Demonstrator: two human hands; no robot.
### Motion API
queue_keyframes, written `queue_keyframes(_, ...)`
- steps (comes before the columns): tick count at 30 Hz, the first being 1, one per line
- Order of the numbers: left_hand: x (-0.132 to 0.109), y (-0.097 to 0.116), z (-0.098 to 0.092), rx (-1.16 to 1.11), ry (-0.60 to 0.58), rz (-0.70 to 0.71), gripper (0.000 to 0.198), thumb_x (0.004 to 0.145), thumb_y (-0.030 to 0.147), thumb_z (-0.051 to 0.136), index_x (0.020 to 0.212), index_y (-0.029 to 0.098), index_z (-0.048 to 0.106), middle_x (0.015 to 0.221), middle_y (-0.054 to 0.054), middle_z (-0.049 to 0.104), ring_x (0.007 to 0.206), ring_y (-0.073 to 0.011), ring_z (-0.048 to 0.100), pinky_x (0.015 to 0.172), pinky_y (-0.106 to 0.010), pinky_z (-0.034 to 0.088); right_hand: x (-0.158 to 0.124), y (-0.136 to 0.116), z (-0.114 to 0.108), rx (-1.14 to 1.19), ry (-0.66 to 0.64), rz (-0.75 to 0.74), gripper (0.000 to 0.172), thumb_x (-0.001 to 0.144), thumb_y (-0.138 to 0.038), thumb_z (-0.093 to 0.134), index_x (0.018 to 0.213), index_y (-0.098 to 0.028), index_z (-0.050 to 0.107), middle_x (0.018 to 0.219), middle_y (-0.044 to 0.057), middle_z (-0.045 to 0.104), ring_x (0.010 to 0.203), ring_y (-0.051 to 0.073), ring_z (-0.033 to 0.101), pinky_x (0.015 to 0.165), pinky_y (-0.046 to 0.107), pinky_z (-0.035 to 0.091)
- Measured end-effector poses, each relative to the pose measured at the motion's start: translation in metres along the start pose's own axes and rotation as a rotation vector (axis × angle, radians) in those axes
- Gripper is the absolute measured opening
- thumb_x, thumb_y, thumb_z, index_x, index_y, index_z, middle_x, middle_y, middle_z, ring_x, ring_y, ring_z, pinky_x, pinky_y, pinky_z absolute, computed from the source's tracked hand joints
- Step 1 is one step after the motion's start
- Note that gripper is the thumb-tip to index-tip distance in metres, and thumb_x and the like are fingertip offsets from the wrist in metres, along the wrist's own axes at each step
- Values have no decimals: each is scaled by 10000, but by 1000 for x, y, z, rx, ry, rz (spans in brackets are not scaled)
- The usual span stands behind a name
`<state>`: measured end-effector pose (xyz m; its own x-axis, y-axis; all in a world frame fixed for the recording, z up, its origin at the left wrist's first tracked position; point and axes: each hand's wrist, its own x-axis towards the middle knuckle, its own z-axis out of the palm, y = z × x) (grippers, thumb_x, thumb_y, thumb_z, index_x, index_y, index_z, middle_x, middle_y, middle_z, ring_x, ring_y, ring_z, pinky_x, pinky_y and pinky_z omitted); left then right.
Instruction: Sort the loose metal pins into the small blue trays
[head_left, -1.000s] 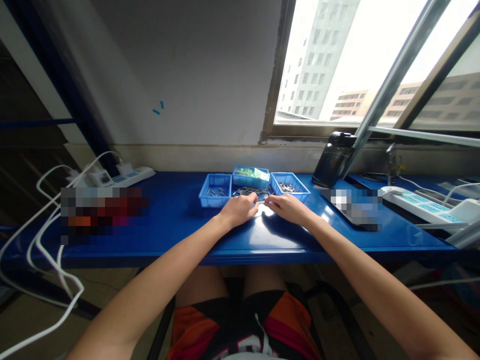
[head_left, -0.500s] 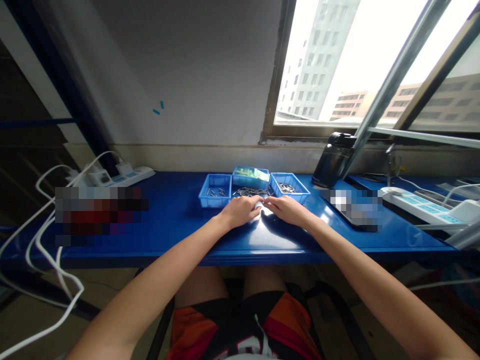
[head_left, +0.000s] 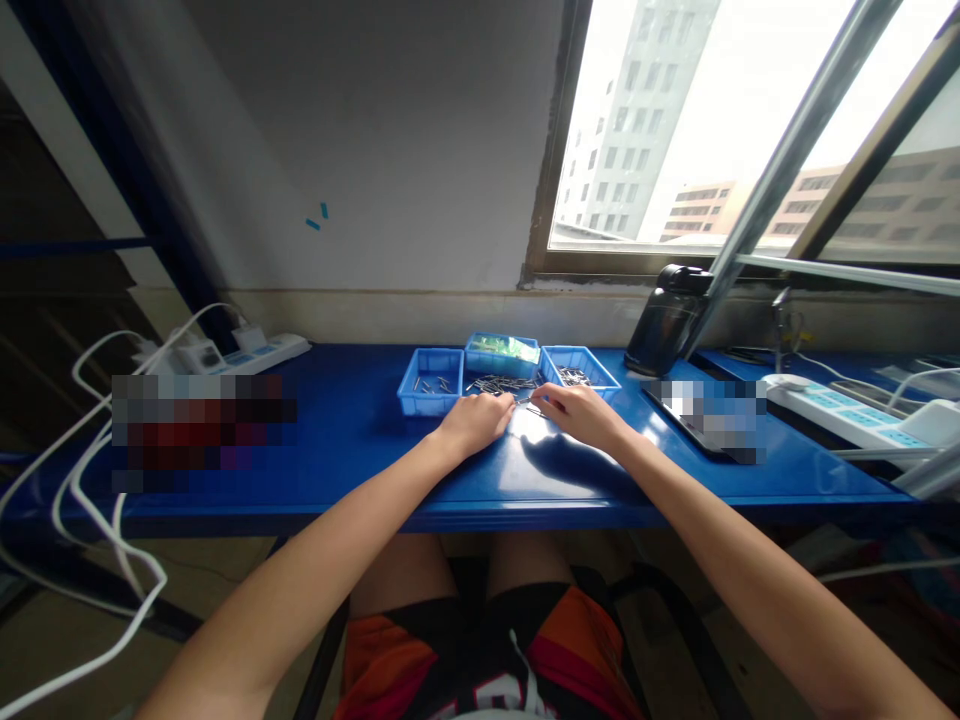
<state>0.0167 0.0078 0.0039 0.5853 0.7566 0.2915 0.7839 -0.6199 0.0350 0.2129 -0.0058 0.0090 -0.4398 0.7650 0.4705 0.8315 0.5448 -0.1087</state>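
Both my hands rest on a blue table (head_left: 352,440) just in front of a loose pile of small metal pins (head_left: 499,384). My left hand (head_left: 478,420) lies curled, fingertips at the near edge of the pile. My right hand (head_left: 579,412) is pinched, and a thin pin seems to stick out from its fingertips toward the left hand. Behind the pile stand three small blue trays: a left tray (head_left: 430,381) with a few pins, a middle tray (head_left: 501,352) with green and white bits, and a right tray (head_left: 579,367) with more metal parts.
A dark jug (head_left: 666,318) stands by the window sill at the right. White power strips lie at the left (head_left: 247,352) and right (head_left: 847,415), with white cables (head_left: 97,500) hanging off the left edge. Blurred patches cover items on both sides.
My right hand has drawn slightly right and away from the left, opening a small gap between them. The left hand has barely shifted.
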Motion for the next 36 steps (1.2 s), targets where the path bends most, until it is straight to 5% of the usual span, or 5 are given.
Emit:
queue_keyframes(8,-1,1,-3,-68,-34,-3,291,898,338,349,1084,185,512,962,-103,649,903,-236,620,744,-315,475,-1,16,-10,-244,244,304,323,876,-375,374,924,-191,634,642,36,644,553,148,568,524,223,316)
queue_keyframes(13,-1,1,-3,-38,-41,41,256,875,320,362,939,185,570,898,-83,659,816,-243,631,674,-319,481,-2,28,-17,-406,172,571,353,872,-408,362,981,-186,614,699,78,663,603,185,589,556,250,345)
queue_keyframes(18,-2,0,-3,-44,-37,38,253,866,317,371,877,180,583,873,-82,660,794,-230,630,668,-306,477,0,11,-11,-317,112,364,357,898,-387,314,1013,-212,603,752,53,673,679,182,612,572,240,346)
queue_keyframes(25,-2,-1,-3,-52,-40,34,272,869,328,365,871,179,592,881,-89,659,792,-231,629,671,-311,473,1,-1,5,-350,-272,166,343,885,-359,340,948,-196,635,752,90,672,691,211,621,572,255,343)
queue_keyframes(36,-2,1,-4,-65,-28,89,282,872,350,373,929,189,597,910,-67,659,825,-209,622,679,-277,467,1,-7,3,-188,-275,27,275,881,-274,346,942,-199,603,708,46,653,628,156,582,560,228,301)
